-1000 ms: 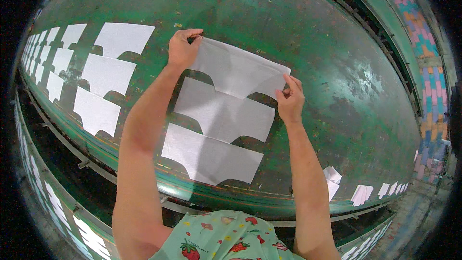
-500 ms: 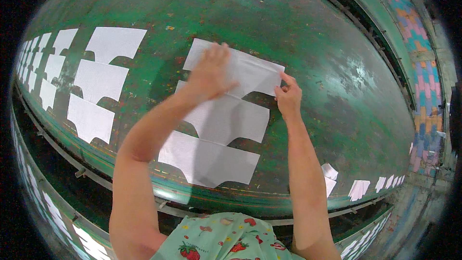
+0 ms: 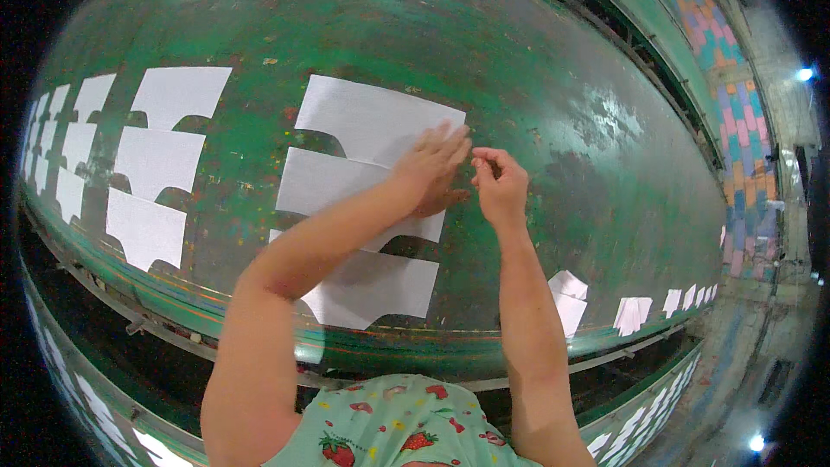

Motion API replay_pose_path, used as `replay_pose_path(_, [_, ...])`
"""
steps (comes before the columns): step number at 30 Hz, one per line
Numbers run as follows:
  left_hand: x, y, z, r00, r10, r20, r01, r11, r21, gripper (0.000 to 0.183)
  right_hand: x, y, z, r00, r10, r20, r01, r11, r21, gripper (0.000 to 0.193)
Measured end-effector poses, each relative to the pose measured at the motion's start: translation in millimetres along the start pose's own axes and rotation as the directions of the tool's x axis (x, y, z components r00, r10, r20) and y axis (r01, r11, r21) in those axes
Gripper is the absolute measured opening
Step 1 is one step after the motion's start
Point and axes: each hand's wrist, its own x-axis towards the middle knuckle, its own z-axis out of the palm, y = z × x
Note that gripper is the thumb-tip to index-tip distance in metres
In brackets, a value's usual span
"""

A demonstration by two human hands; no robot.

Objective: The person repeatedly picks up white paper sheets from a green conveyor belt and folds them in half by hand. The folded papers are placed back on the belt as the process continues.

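Note:
Three white cloth pieces with curved cut-outs lie in a column on the green table (image 3: 553, 225). My left hand (image 3: 432, 164) rests flat, fingers stretched, on the right part of the far cloth piece (image 3: 372, 117). Its wrist and forearm cross the middle cloth piece (image 3: 333, 182) and hide part of it. The near cloth piece (image 3: 380, 285) lies closest to me, partly under my left forearm. Just beyond the far piece's right edge, my right hand (image 3: 501, 186) hovers with its fingers curled in and no cloth visible in them.
More columns of white cloth pieces (image 3: 160, 156) run along the table at left. Small piles of folded white cloth (image 3: 567, 298) lie near the front edge at right. A metal rail (image 3: 432, 385) runs along the table's near side, and patterned paving (image 3: 735, 130) lies beyond its right end.
My left hand has swept right across the far cloth piece toward its right edge. My right hand has let go of that piece's right edge. The view has shifted slightly.

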Motion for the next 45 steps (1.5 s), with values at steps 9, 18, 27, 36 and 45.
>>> replay_pose_path(9, [-148,62,-64,0.971,-0.026,0.236,0.0,0.994,0.109,0.088,-33,8,34,0.98,-0.112,0.162,0.185,0.806,-0.563,0.026])
replay_pose_path(18, [-75,78,2,0.982,-0.084,0.168,0.02,0.936,0.351,0.094,-112,-11,4,0.897,-0.36,0.255,0.406,0.9,-0.156,0.015])
replay_pose_path(27, [-61,121,9,0.944,-0.298,0.142,0.247,0.923,0.297,0.095,-275,63,-110,0.97,-0.215,0.113,0.235,0.95,-0.207,0.015])
replay_pose_path(36, [-76,172,6,0.897,-0.422,0.133,0.329,0.838,0.435,0.086,-326,153,-262,0.971,-0.125,-0.202,0.064,0.958,-0.281,0.016])
replay_pose_path(45, [-76,317,105,0.931,-0.361,0.058,0.363,0.932,-0.019,0.035,-339,234,-366,0.985,-0.126,-0.116,0.077,0.932,-0.355,0.016])
